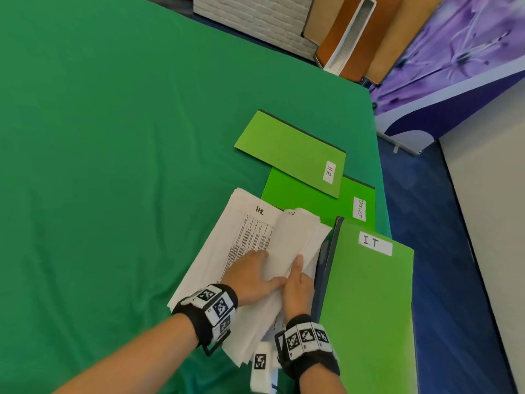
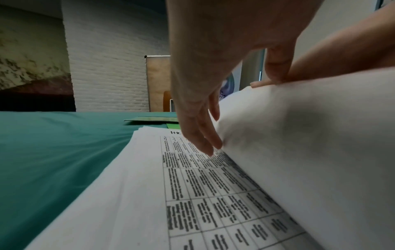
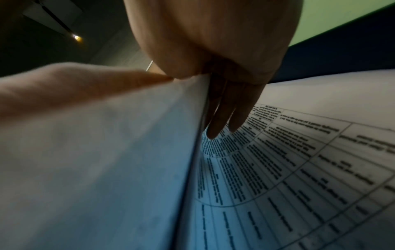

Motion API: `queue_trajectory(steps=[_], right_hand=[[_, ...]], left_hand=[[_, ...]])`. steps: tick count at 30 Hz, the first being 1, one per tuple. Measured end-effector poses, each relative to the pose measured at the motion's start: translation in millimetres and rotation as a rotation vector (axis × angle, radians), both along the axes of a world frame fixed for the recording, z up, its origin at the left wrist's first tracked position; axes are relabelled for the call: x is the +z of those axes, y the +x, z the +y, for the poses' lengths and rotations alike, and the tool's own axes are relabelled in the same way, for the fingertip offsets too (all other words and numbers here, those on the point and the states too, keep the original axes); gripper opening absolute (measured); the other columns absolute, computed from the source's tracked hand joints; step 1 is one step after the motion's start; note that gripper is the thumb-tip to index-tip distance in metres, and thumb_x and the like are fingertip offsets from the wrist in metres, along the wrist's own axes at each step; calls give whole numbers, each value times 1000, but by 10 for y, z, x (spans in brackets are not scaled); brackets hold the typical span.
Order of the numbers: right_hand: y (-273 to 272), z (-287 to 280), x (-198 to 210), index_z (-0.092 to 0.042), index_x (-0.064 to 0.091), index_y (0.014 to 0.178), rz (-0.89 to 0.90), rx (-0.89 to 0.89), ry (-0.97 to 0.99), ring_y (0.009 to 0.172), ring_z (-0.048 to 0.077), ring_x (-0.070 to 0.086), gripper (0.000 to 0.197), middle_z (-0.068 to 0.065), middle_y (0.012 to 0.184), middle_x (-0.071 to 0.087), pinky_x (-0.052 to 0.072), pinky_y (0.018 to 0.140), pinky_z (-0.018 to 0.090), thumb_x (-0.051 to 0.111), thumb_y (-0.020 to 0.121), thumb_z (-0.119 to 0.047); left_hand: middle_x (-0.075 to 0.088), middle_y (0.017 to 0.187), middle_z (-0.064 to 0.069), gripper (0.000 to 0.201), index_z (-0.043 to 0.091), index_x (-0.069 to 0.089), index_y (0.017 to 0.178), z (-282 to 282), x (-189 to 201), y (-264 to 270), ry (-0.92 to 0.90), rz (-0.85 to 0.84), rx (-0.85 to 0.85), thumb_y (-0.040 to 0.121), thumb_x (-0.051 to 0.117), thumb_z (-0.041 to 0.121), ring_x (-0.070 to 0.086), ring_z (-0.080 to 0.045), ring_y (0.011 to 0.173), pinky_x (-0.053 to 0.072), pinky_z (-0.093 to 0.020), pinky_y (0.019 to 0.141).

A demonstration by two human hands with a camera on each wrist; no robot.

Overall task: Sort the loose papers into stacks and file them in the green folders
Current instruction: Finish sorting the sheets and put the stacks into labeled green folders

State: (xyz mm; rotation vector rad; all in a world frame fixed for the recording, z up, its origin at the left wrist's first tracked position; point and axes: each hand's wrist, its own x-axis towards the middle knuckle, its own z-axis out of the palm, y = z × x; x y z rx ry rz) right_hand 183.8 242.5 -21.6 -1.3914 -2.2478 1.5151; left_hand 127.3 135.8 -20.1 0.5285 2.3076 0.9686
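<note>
A pile of white printed papers (image 1: 216,251) lies on the green tablecloth (image 1: 113,166); its exposed page is marked "HR" at the top. A bundle of upper sheets (image 1: 295,237) is curled up and over to the right. My left hand (image 1: 271,268) has its fingers (image 2: 205,143) tucked under that bundle and its thumb on top. My right hand (image 1: 298,280) grips the same bundle (image 3: 96,160), thumb above and fingers (image 3: 224,121) beneath. Three green folders lie to the right: "HR" (image 1: 289,152), a second labelled one (image 1: 312,200), and "I.T" (image 1: 366,308) nearest me.
The table's right edge (image 1: 383,194) drops to a blue floor just beyond the folders. A white tagged device (image 1: 262,365) lies near my right wrist. Wooden boards (image 1: 355,38) and a white brick wall (image 1: 255,21) stand behind the table. Bare green cloth stretches left.
</note>
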Motion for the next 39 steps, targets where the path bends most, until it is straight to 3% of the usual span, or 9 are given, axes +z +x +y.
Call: queue_trajectory(steps=[3,6,9,13,17,27,30,35,39], right_hand=[[28,78,-9,-18,60,69,7,-1,-24,71,18,60,59,-2,71,61,47,69,33,26,100,-53],[70,200,-60,-9,62,71,-14,27,-25,76,26,62,61,7,77,65,51,76,37,29,100,-52],[89,334,-135,-11,59,67,-28,34,-14,77,28,60,52,10,79,65,48,75,34,39,101,-43],[85,416,-151,-10,56,62,-11,23,-10,71,25,59,46,7,72,62,46,70,32,49,99,-36],[79,426,-116,-11,43,53,18,37,41,61,23,50,51,5,59,51,38,59,31,52,98,-33],[54,250,-49,-15,52,55,68,156,37,55,19,48,56,7,54,51,38,55,30,47,96,-53],[47,256,-76,-17,57,62,52,188,115,60,14,53,42,-1,61,58,37,53,22,50,98,-37],[49,255,-75,-14,34,53,37,86,136,52,16,38,49,2,53,40,28,52,30,53,97,-25],[51,187,-155,-12,47,58,23,73,71,56,18,49,40,3,57,50,38,57,30,57,94,-26]], left_hand=[[55,125,-2,55,14,50,130,-16,-37,-51,-70,22,58,89,57,51,54,-20,112,45,-34,96],[62,90,-2,25,11,59,101,-55,-59,-114,-76,56,202,97,48,32,58,-18,78,45,-28,64],[55,69,1,28,14,50,75,-126,-147,-230,-148,85,307,101,41,20,49,-14,57,38,-23,49],[54,73,-3,25,10,47,72,-203,-246,-363,-192,51,408,97,50,14,53,-21,66,47,-32,60],[51,103,0,37,14,46,108,-207,-188,-326,-196,182,555,84,72,25,54,-18,88,43,-29,73],[62,103,10,47,27,58,106,107,-101,-84,19,84,115,83,54,68,60,-7,88,52,-27,79],[57,114,7,49,24,59,114,112,-155,-73,-33,101,97,85,55,64,58,-11,96,51,-31,85],[48,123,-11,48,6,48,122,-69,-217,-300,-391,153,452,93,56,44,49,-24,110,48,-37,93],[50,124,-12,42,7,47,123,-39,-293,-330,-432,74,447,96,52,39,51,-26,113,48,-38,92]])
